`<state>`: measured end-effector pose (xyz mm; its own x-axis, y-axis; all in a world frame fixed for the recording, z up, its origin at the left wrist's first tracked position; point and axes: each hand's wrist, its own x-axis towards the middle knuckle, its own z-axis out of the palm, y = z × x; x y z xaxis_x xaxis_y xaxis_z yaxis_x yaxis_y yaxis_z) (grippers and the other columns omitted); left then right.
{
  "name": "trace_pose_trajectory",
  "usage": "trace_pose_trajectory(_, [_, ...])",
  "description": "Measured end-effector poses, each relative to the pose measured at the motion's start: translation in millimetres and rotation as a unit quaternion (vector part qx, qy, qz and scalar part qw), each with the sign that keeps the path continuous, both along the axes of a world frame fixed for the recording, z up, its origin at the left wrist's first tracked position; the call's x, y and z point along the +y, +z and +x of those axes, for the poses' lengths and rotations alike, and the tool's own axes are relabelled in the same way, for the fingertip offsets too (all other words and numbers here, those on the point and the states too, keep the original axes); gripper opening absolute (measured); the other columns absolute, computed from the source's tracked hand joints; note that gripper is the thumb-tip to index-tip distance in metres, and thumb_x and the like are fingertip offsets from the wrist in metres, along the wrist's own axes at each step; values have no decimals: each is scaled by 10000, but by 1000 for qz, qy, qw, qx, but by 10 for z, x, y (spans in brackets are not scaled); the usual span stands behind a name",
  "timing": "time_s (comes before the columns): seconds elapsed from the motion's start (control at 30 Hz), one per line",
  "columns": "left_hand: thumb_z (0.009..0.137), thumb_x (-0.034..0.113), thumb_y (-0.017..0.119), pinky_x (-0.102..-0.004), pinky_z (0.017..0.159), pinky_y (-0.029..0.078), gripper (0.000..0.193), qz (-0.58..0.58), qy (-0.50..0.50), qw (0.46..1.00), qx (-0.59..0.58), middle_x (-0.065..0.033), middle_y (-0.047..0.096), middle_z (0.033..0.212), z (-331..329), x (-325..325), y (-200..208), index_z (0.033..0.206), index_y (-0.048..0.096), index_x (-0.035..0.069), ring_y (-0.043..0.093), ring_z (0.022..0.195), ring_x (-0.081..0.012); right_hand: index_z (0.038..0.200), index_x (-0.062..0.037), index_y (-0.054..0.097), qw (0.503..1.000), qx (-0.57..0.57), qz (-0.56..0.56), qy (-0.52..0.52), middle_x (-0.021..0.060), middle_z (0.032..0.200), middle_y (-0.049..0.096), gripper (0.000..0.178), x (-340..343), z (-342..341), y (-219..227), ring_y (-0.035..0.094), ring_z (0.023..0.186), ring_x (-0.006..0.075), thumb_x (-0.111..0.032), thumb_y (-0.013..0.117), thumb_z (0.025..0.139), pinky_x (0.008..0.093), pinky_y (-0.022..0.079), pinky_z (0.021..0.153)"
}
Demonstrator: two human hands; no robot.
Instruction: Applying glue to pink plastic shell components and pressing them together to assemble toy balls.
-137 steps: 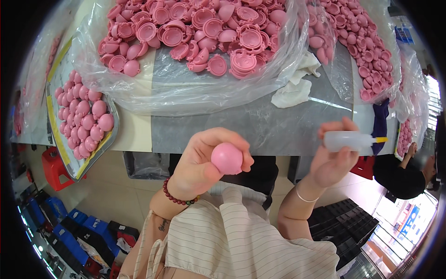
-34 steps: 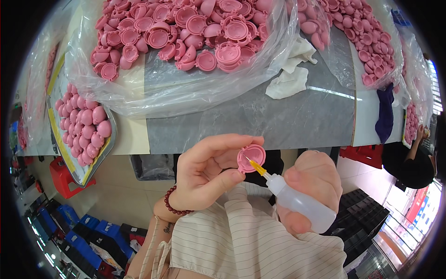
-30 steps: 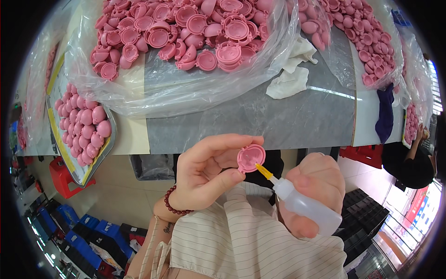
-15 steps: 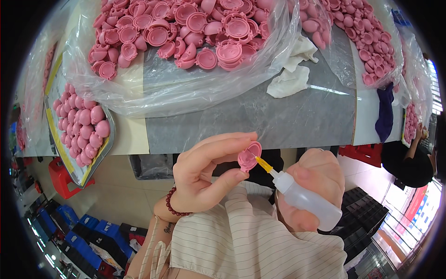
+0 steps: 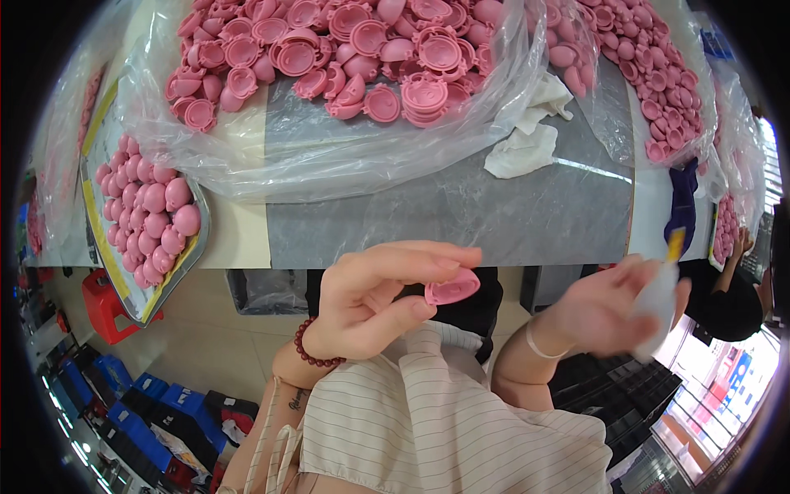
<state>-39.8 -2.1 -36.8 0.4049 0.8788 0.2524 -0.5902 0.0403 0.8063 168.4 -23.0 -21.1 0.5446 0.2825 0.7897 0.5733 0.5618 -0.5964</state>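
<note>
Between the thumb and fingers of my left hand (image 5: pixel 370 300) is a small pink plastic half-shell (image 5: pixel 453 287), tilted on its side in front of the table edge. A squeeze bottle (image 5: pixel 657 309), whitish with a yellow tip, is gripped in my right hand (image 5: pixel 609 305), well off to the right. Its tip points upward, and both hand and bottle are smeared by motion. Ahead on the table, a large heap of pink half-shells (image 5: pixel 368 39) spills from a clear plastic bag (image 5: pixel 354 183).
At left, a tray (image 5: pixel 200 239) with a yellow edge holds rounded pink pieces (image 5: pixel 152 218). White crumpled cloths (image 5: pixel 522 152) lie on the grey tabletop (image 5: pixel 395 226). More pink shells (image 5: pixel 650 74) sit at the far right, near a dark purple cloth (image 5: pixel 682 198). A red stool (image 5: pixel 103 305) stands below left.
My right hand has carried the bottle away from the shell to the right, turning its tip upward. My left hand has turned the half-shell so its hollow faces me less.
</note>
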Motion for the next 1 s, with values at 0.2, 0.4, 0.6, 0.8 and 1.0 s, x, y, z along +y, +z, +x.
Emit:
trace_pose_trajectory(0.2, [760, 17, 562, -358, 574, 503, 269, -87, -108, 981, -134, -228, 519, 1015, -23, 27, -52, 1003, 459, 67, 587, 752, -302, 1042, 125, 361, 963, -8, -236, -131, 211, 970, 561, 421, 40, 1158, -8, 563, 826, 192, -92, 594, 768, 247, 464, 717])
trace_pose_trajectory(0.4, [757, 44, 581, -340, 544, 503, 276, -202, -142, 941, -231, -165, 541, 970, -24, 12, -65, 994, 444, 83, 583, 707, -277, 988, 95, 425, 929, 32, -334, -158, 161, 955, 564, 389, -22, 1743, -152, 546, 796, 162, -85, 647, 723, 235, 446, 719])
trace_pose_trajectory(0.6, [660, 184, 711, -312, 653, 490, 465, -148, -20, 989, -17, -192, 526, 988, -62, 35, 108, 1015, 471, 6, 573, 791, -225, 984, 46, 459, 937, -109, -122, -310, 97, 976, 508, 401, 73, 1415, 71, 499, 843, 154, -56, 687, 671, 232, 423, 650])
trace_pose_trajectory(0.8, [668, 208, 705, -278, 770, 420, 489, -63, 76, 989, 110, -170, 531, 1007, -99, -8, 111, 1024, 475, -35, 528, 901, -190, 986, -53, 540, 872, -290, -394, 26, 43, 974, 544, 276, 999, 1047, 453, 514, 896, 151, -78, 595, 716, 265, 400, 755])
trace_pose_trajectory(1.0, [663, 265, 709, -265, 723, 444, 529, -88, 78, 988, 101, -154, 557, 963, -96, -17, 181, 1021, 471, -45, 553, 833, -171, 988, -28, 525, 791, -458, -392, 101, 119, 973, 548, 309, 1711, 1214, 102, 523, 906, 230, -55, 540, 681, 294, 397, 800])
